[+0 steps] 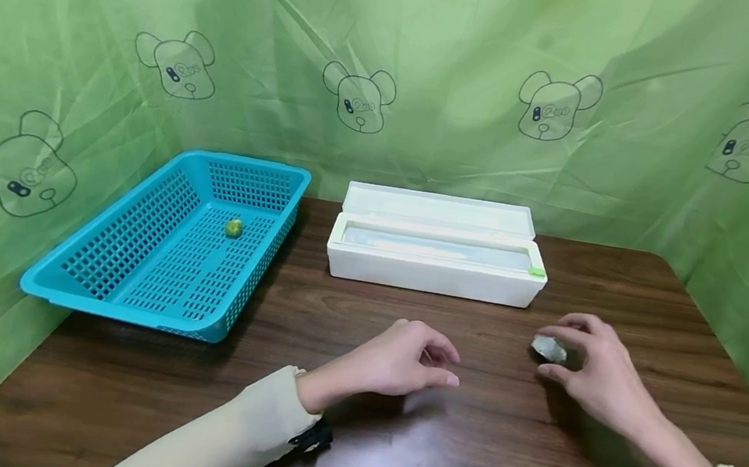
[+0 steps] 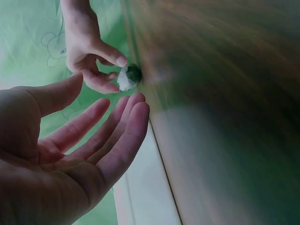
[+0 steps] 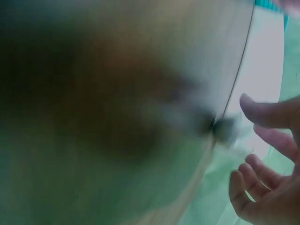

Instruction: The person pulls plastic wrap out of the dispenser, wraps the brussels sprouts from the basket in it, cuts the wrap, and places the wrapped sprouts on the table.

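A small lump (image 1: 549, 349), crinkled whitish on one part and dark green on another, sits on the brown table to the right. Around it, thumb and forefinger parted, is my right hand (image 1: 601, 374). In the right wrist view the lump (image 3: 226, 130) looks blurred, just beyond the spread fingers. My left hand (image 1: 397, 359) hovers over the table's middle, fingers loosely bent, holding nothing. The left wrist view shows that hand (image 2: 89, 150) in front, with the lump (image 2: 129, 77) by the right hand's fingertips (image 2: 121, 61). What the lump is, I cannot tell.
A blue perforated basket (image 1: 143, 320) stands at the left, with a small yellow-green round fruit (image 1: 234, 228) inside. At the back centre is a long white box (image 1: 433, 277), its lid (image 1: 440, 209) raised. Green cloth (image 1: 445, 22) hangs behind and along both sides.
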`<act>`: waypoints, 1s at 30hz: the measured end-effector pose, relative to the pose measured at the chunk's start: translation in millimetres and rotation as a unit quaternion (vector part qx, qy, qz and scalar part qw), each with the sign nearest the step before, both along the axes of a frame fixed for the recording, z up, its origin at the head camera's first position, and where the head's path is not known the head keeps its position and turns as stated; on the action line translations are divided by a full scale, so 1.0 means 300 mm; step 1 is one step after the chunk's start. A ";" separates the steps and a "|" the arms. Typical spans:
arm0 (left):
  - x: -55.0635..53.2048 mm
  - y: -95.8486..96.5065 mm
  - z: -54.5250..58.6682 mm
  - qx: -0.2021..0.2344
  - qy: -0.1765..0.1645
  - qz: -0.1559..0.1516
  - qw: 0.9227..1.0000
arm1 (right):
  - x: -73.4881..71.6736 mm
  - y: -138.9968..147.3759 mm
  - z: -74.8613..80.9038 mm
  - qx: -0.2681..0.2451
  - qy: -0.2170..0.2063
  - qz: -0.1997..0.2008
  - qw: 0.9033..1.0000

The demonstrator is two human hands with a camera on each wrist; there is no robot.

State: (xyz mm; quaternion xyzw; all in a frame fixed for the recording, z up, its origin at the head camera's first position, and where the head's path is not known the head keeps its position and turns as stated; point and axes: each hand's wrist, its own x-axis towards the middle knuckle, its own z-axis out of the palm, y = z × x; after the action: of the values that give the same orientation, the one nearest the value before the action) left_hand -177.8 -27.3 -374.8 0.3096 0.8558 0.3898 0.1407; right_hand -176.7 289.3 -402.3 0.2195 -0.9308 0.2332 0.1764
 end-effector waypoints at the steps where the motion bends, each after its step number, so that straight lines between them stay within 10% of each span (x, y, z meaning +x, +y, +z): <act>1: 0.000 -0.003 0.000 0.000 0.000 0.000 1.000 | -0.012 0.019 0.000 0.006 -0.002 -0.005 1.000; 13: -0.005 0.030 -0.001 -0.001 0.001 -0.002 1.000 | -0.069 0.126 -0.008 -0.064 -0.186 -0.025 0.980; 23: -0.007 0.075 0.006 0.000 0.001 -0.015 1.000 | -0.061 0.134 -0.016 -0.074 -0.070 -0.044 0.994; 30: -0.008 0.103 0.008 -0.001 0.003 -0.023 1.000 | -0.041 0.103 -0.017 -0.078 -0.092 -0.009 0.993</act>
State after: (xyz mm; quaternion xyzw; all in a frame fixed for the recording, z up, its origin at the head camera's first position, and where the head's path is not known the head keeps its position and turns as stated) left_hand -180.3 3.7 -372.2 0.3301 0.8493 0.3848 0.1468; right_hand -189.1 320.3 -407.3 0.1744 -0.9240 0.3225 0.1087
